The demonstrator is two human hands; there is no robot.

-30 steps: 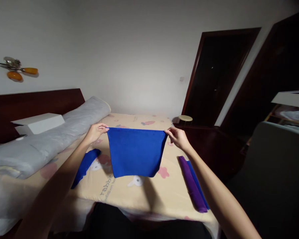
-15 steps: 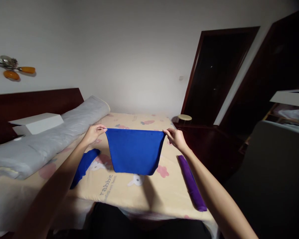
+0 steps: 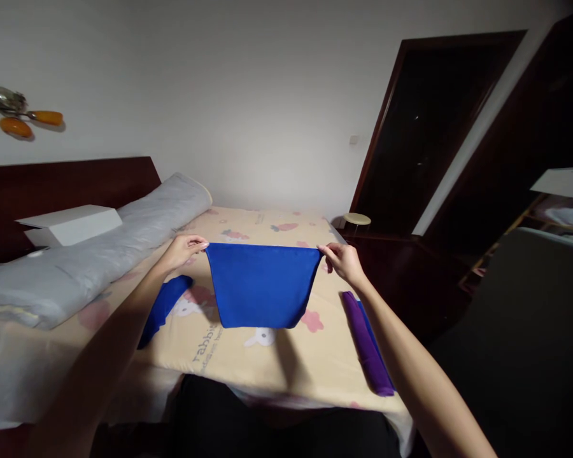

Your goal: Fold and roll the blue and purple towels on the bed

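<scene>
In the head view, the left hand [image 3: 184,248] and the right hand [image 3: 344,261] each had their fingers pinched together on a top corner of the blue cloth [image 3: 262,286], which hung taut between them above the bed [image 3: 286,356]. A second blue cloth [image 3: 165,305] lay left, a purple cloth [image 3: 365,343] right. The step looked like spreading the cloth for a fold; the next move would call for lowering it flat with the corners level.
</scene>
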